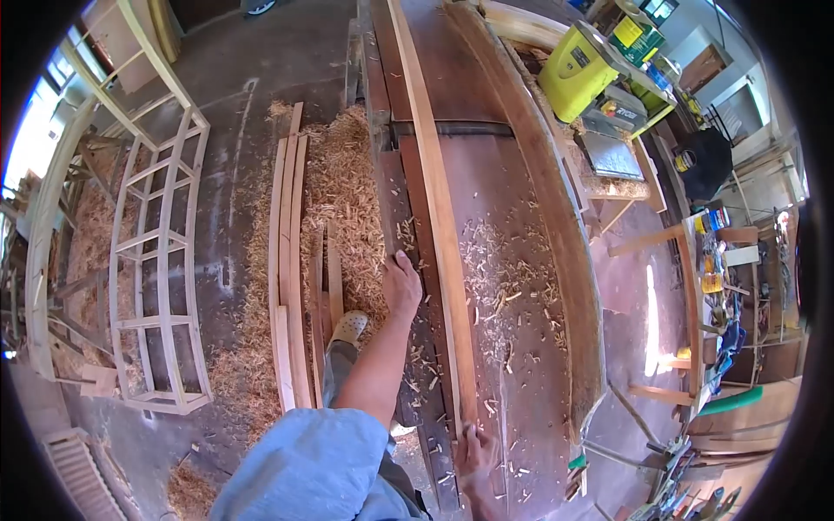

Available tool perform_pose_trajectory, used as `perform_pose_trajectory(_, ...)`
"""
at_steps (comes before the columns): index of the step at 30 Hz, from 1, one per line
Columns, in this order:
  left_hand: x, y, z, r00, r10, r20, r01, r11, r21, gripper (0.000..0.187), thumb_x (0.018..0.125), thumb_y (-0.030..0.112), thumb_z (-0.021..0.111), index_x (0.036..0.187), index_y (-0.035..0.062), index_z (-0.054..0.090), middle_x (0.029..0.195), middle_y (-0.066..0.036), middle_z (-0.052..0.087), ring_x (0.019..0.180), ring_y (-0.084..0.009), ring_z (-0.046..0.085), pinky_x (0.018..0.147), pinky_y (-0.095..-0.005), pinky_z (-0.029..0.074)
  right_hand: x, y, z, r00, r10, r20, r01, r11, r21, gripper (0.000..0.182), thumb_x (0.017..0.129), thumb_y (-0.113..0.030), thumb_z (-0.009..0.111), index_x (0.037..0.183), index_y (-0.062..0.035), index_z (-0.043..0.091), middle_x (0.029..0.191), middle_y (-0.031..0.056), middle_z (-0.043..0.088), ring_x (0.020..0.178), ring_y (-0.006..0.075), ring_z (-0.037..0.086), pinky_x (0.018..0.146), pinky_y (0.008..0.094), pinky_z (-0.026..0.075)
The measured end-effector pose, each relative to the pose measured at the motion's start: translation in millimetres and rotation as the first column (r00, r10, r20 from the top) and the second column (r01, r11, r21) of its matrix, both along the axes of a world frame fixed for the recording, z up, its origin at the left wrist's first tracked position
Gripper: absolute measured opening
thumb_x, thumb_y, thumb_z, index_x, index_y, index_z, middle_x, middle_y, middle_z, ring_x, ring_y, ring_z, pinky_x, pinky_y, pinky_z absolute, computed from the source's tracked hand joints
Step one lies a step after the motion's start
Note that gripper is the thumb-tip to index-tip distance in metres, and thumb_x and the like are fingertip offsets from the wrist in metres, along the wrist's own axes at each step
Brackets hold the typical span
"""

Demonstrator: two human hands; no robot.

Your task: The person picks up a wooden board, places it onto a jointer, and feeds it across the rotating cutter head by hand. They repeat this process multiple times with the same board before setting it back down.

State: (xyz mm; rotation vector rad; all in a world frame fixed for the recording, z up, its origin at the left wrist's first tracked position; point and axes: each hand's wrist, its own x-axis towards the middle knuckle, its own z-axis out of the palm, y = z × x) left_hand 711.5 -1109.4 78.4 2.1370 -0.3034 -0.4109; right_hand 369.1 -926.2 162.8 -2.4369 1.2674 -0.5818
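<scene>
A long pale wooden strip (439, 200) lies lengthwise on the brown workbench (521, 347), which is strewn with wood shavings. My left hand (401, 285) is at the bench's left edge, on a dark board beside the strip, its fingers curled; whether it grips anything is unclear. Near the strip's close end is my right hand (475, 453), fingers bent and touching or close to the strip's edge. A thick live-edge slab (556, 234) runs along the right side of the bench.
Planks (291, 252) and a heap of shavings (343, 174) are on the floor at left, near a slatted wooden frame (165, 260). At right stand a yellow-green machine (578, 74) and a tool-laden bench (691, 304).
</scene>
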Motion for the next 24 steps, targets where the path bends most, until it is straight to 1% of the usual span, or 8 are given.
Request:
perform_pose_trajectory(4, -3, 3, -2, 0.999, -0.025, 0.039, 0.024, 0.999, 0.031, 0.05, 0.104, 0.037, 0.033, 0.11, -0.0094, 0.05, 0.106, -0.034, 0.058, 0.09, -0.0488, 0.062, 0.079, -0.053, 0.051, 12, -9, 13, 1.0, -0.009, -0.01, 0.01, 1.0, 0.028, 0.026, 0.084, 0.001, 0.066, 0.11, 0.0016, 0.068, 0.089, 0.0165, 0.067, 0.076, 0.0291, 0.059, 0.068, 0.0398, 0.049)
perform_pose_trajectory(8, -2, 3, 3, 0.999, -0.028, 0.033, 0.027, 0.999, 0.017, 0.047, 0.103, 0.035, 0.036, 0.108, -0.0091, 0.05, 0.105, -0.034, 0.058, 0.092, -0.0486, 0.06, 0.081, -0.053, 0.05, 59, -64, 3, 0.997, 0.047, 0.064, -0.046, 0.999, -0.024, 0.025, 0.087, -0.001, 0.064, 0.111, 0.0032, 0.066, 0.093, 0.0179, 0.065, 0.081, 0.0298, 0.058, 0.07, 0.0382, 0.047)
perform_pose_trajectory(12, -2, 3, 3, 1.0, -0.007, -0.017, 0.007, 1.0, 0.02, 0.047, 0.103, 0.035, 0.037, 0.11, -0.0089, 0.05, 0.105, -0.033, 0.058, 0.096, -0.0483, 0.059, 0.084, -0.0531, 0.048, 145, -149, 7, 0.996, 0.058, 0.071, -0.053, 0.996, -0.072, 0.02, 0.089, -0.004, 0.062, 0.108, 0.0022, 0.067, 0.081, 0.0163, 0.057, 0.079, 0.0299, 0.055, 0.069, 0.04, 0.046)
perform_pose_trajectory(14, -2, 4, 4, 0.999, -0.019, -0.046, 0.02, 1.0, 0.011, 0.047, 0.102, 0.036, 0.037, 0.112, -0.0085, 0.05, 0.106, -0.033, 0.058, 0.098, -0.0485, 0.058, 0.088, -0.0528, 0.046, 190, -194, -1, 0.999, 0.029, 0.027, -0.027, 0.996, -0.081, 0.02, 0.089, -0.006, 0.061, 0.107, -0.0013, 0.068, 0.08, 0.0166, 0.056, 0.078, 0.0302, 0.055, 0.067, 0.0419, 0.044)
perform_pose_trajectory(16, -3, 6, 0, 0.998, -0.03, -0.059, 0.031, 1.0, 0.003, 0.049, 0.102, 0.037, 0.036, 0.117, -0.0083, 0.047, 0.111, -0.035, 0.056, 0.102, -0.0493, 0.056, 0.09, -0.0535, 0.045, 239, -241, -9, 0.996, 0.0, 0.085, 0.01, 0.993, -0.116, 0.017, 0.089, -0.009, 0.061, 0.104, -0.0046, 0.068, 0.081, 0.0165, 0.056, 0.078, 0.0313, 0.056, 0.067, 0.0434, 0.044)
perform_pose_trajectory(18, -4, 6, 3, 0.992, -0.045, -0.114, 0.047, 0.999, 0.009, 0.052, 0.102, 0.039, 0.034, 0.124, -0.0076, 0.042, 0.119, -0.037, 0.051, 0.106, -0.0505, 0.053, 0.093, -0.0536, 0.044, 284, -292, -19, 0.999, 0.007, -0.036, -0.009, 0.997, -0.082, 0.027, 0.089, -0.011, 0.061, 0.115, -0.0097, 0.068, 0.087, 0.0174, 0.058, 0.084, 0.0341, 0.057, 0.074, 0.0448, 0.048)
perform_pose_trajectory(19, -2, 8, 12, 0.975, -0.074, -0.207, 0.076, 0.997, 0.001, 0.054, 0.102, 0.04, 0.033, 0.128, -0.0066, 0.039, 0.124, -0.038, 0.047, 0.111, -0.0516, 0.05, 0.097, -0.0542, 0.042, 308, -318, -25, 0.999, 0.031, -0.022, -0.034, 0.99, -0.137, 0.025, 0.089, -0.013, 0.061, 0.113, -0.0101, 0.068, 0.086, 0.0174, 0.058, 0.084, 0.0346, 0.057, 0.074, 0.0455, 0.048)
perform_pose_trajectory(24, -5, 10, 8, 0.993, -0.023, -0.112, 0.027, 0.999, 0.036, 0.059, 0.102, 0.044, 0.032, 0.128, -0.0073, 0.043, 0.116, -0.033, 0.052, 0.108, -0.0484, 0.051, 0.094, -0.055, 0.041, 389, -381, -29, 0.999, 0.03, -0.039, -0.037, 0.985, -0.169, 0.019, 0.088, -0.015, 0.062, 0.106, -0.0095, 0.069, 0.087, 0.0174, 0.059, 0.084, 0.0352, 0.058, 0.074, 0.0474, 0.048)
